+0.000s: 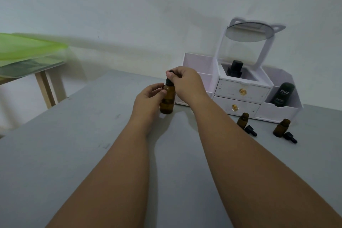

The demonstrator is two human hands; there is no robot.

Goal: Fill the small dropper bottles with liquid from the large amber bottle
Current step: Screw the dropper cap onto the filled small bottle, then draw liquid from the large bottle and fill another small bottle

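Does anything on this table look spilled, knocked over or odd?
No spill shows. Two small bottles stand open, their dropper caps lying on the table beside them, which suits filling. Both hands hold the large amber bottle.

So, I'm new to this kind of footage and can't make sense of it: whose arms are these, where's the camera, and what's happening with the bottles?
There is no machine here. This is one picture from a camera worn on a person's head, looking forward and down, so the two bare arms are the wearer's own. The left hand grips the body of the big amber bottle, which stands on the grey table. The right hand pinches the black cap at its top. To the right stand two small bottles, both open, each with a black dropper lying beside it. Behind them is a white organiser with a mirror.
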